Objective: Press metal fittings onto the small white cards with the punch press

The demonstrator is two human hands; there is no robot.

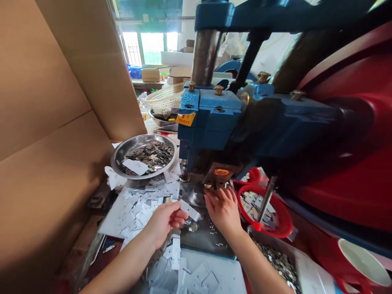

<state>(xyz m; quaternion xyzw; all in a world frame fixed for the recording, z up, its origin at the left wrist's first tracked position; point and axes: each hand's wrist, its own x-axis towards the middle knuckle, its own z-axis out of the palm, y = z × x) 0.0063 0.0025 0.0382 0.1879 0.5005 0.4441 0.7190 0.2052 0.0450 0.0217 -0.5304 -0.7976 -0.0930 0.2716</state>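
Note:
My left hand (170, 220) pinches a flat metal plate (190, 210) with small holes, between thumb and fingers. The plate sticks out to the right, over the dark bed of a blue press (211, 118). At the front of the press's tooling (222, 173), my right hand (225, 210) reaches in palm down, fingers spread somewhat apart. Its fingertips are close under the tool block, and I see nothing held in them. Loose metal plates (143, 208) lie piled left of the bed, and more plates (199, 279) lie in front of it.
A steel bowl (114, 161) of small dark metal pieces stands behind the pile. On the right are a red basket (286, 228) of plates, a bin of small metal bits (277, 261) and a red mug (352, 261). Cardboard (52, 122) walls the left; a red flywheel (346, 134) flanks the right.

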